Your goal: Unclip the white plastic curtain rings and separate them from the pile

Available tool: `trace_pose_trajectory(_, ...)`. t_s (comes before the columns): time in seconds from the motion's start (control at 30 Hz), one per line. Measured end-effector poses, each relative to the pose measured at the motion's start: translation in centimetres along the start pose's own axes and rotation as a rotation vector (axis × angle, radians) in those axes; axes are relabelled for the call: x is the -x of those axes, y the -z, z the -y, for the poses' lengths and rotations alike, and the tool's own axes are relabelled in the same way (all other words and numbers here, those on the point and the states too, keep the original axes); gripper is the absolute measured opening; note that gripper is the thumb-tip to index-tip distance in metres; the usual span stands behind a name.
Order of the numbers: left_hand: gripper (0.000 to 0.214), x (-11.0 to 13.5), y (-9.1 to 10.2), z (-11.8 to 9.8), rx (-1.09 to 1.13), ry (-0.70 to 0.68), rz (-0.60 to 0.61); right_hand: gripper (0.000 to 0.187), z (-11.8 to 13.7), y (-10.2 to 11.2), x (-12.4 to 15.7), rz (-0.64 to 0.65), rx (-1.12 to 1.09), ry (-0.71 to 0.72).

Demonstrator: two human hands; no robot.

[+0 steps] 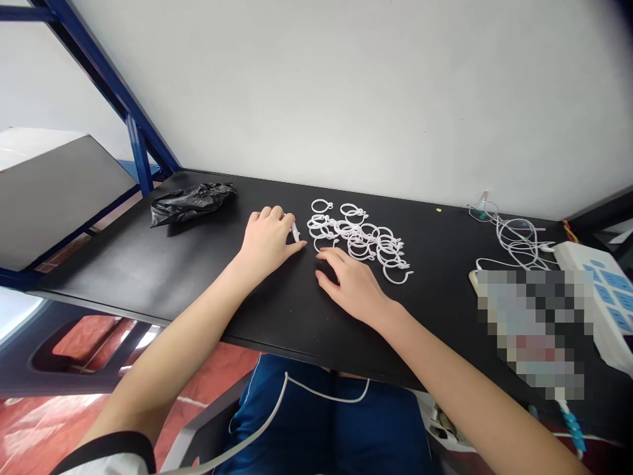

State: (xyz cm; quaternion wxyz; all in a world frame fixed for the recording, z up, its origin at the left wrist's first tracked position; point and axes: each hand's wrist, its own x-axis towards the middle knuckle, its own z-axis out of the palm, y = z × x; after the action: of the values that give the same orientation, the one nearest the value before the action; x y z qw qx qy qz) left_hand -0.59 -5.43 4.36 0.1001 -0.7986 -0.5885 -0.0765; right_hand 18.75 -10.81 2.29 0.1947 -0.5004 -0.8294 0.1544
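Note:
A loose pile of white plastic rings point(349, 229), each with a small clip or eyelet, lies on the black tabletop point(208, 264). Just left of the pile, palm down, my left hand point(267, 241) has its fingers curled around a small white plastic piece point(295, 231), which shows between thumb and index finger. Most of that piece is hidden by the hand. My right hand point(353, 284) rests at the near side of the pile, thumb and index finger apart. Its index fingertip is at the edge of a single ring point(317, 245); I cannot tell whether it touches it.
A crumpled black plastic bag point(192, 203) lies at the back left. On the right are a blurred-out phone point(534, 330), a tangled white cable point(517, 237) and a white power strip point(601, 290) with blue sockets. A wall point(346, 99) rises behind the table; blue metal posts point(139, 155) stand left.

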Motion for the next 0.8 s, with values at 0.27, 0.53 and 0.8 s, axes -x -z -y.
trace_pose_trajectory(0.27,0.032,0.0,-0.1,-0.1,0.012,-0.029,0.057,0.026,-0.1,0.0,0.2,-0.024,-0.061,-0.071)
trace_pose_trajectory(0.53,0.025,-0.1,-0.2,0.2,0.021,-0.018,0.096,0.012,-0.8,-0.3,0.1,-0.054,-0.112,-0.087)
trace_pose_trajectory(0.8,0.034,0.1,0.1,0.1,0.219,-0.099,0.102,0.016,-1.4,-0.8,0.2,-0.27,-0.21,0.003)
